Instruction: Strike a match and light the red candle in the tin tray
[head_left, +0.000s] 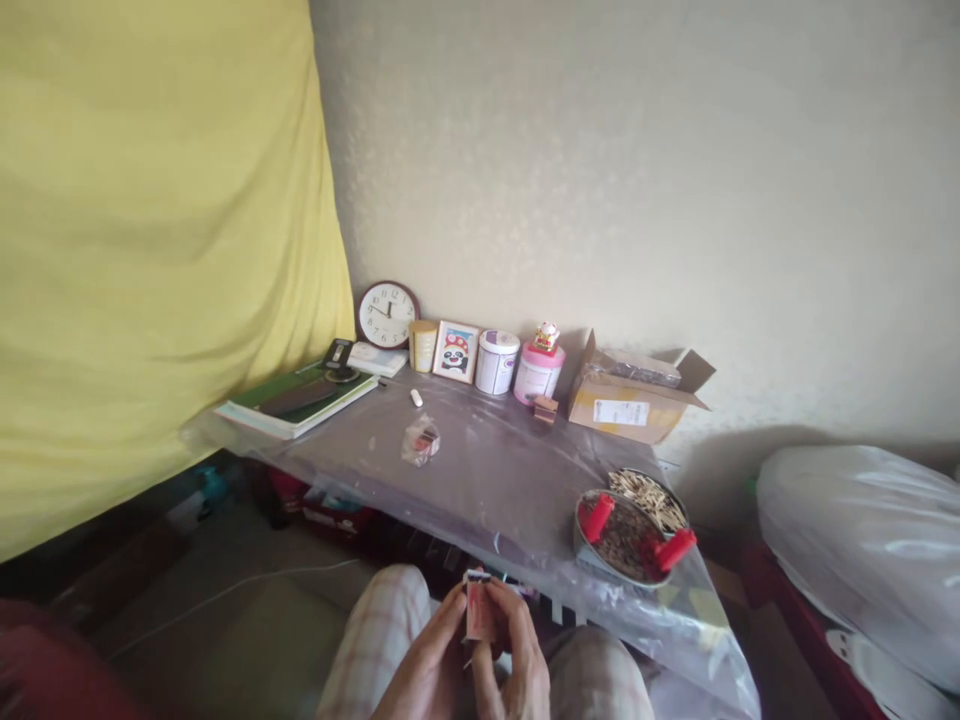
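Observation:
Low in the view, above my lap, I hold a small matchbox (480, 612) with a pale red printed face. My left hand (433, 655) grips its left edge with closed fingers. On the other side, my right hand (519, 640) is closed around the right edge and lower part. The fingers hide the back of the box and its lower end. Beyond the hands lies the table (480, 460), covered in clear plastic. To the right on it stand a bowl of pale wooden sticks (646, 495) and a bowl of dark brown bits (626, 545) with two red cylindrical pieces.
A clear plastic bag (421, 441) with small boxes lies mid-table, near a white oval piece (416, 398). Along the wall stand a clock (388, 313), a framed panda picture (455, 352), tins and an open cardboard box (630, 410). Books (300, 400) lie left, beside a yellow curtain (165, 220).

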